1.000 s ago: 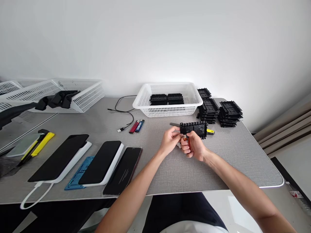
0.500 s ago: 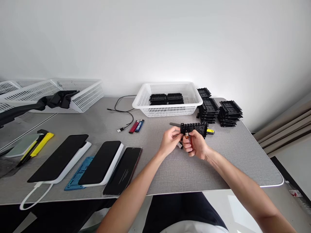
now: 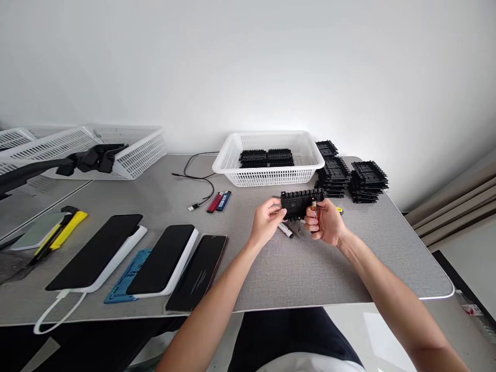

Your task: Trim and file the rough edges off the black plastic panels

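Observation:
My left hand [image 3: 265,221] pinches the left end of a black ribbed plastic part [image 3: 299,202] held just above the grey table [image 3: 310,268]. Closed around a small orange lighter [image 3: 313,211], my right hand [image 3: 327,222] keeps it upright against the part's right end. A marker pen [image 3: 285,230] lies on the table below the part, between my hands. Behind my right hand a yellow-tipped tool [image 3: 339,210] is mostly hidden.
A white basket [image 3: 269,156] behind holds two black parts. Stacks of black parts [image 3: 351,176] stand at its right. Two lighters [image 3: 218,201] and a cable [image 3: 199,178] lie left of centre. Phones [image 3: 163,258] on pads, a yellow knife [image 3: 62,232] and more baskets [image 3: 108,150] are at the left.
My right hand with the lighter has slid from the part's left side to its right end. The part has shifted slightly left and up, baring the marker pen underneath.

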Action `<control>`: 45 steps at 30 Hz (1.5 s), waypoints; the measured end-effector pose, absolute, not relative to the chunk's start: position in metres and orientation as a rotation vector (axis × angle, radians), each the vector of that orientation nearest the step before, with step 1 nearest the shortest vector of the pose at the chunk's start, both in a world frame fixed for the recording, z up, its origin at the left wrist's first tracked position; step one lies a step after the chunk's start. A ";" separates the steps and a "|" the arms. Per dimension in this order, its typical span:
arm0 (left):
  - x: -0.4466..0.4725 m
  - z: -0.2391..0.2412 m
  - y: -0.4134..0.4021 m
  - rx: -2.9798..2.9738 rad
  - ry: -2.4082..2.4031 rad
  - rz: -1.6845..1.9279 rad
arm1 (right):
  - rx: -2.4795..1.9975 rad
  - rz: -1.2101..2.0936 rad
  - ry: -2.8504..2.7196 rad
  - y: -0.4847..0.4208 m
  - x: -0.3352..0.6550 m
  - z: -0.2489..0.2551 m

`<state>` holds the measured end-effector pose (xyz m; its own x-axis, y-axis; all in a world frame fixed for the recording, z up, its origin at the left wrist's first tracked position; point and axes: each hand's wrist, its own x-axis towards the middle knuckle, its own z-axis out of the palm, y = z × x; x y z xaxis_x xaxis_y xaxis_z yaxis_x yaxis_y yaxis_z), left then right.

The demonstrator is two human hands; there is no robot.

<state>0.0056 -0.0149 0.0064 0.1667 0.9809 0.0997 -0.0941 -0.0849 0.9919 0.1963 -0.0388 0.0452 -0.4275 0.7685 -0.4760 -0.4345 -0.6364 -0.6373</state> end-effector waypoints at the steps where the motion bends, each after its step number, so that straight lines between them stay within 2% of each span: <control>1: 0.005 0.006 -0.015 1.285 0.978 1.191 | -0.992 2.091 -0.547 -0.038 0.198 0.046; 12: 0.004 0.005 -0.013 1.262 0.988 1.219 | -1.020 1.990 -0.535 -0.037 0.211 0.053; 20: 0.011 0.004 -0.018 1.325 0.992 1.199 | -1.051 2.080 -0.583 -0.040 0.195 0.048; 34: 0.021 0.005 -0.026 1.505 0.993 1.198 | -1.148 2.142 -1.032 -0.050 0.170 0.038; 37: 0.020 0.003 -0.023 1.360 1.002 1.212 | -1.103 1.982 -1.134 -0.051 0.172 0.038; 42: 0.014 0.000 -0.015 0.938 0.994 1.277 | -1.189 1.364 -1.072 -0.047 0.174 0.032; 45: 0.011 0.001 -0.012 0.821 0.934 1.284 | -1.226 1.220 -0.964 -0.043 0.175 0.024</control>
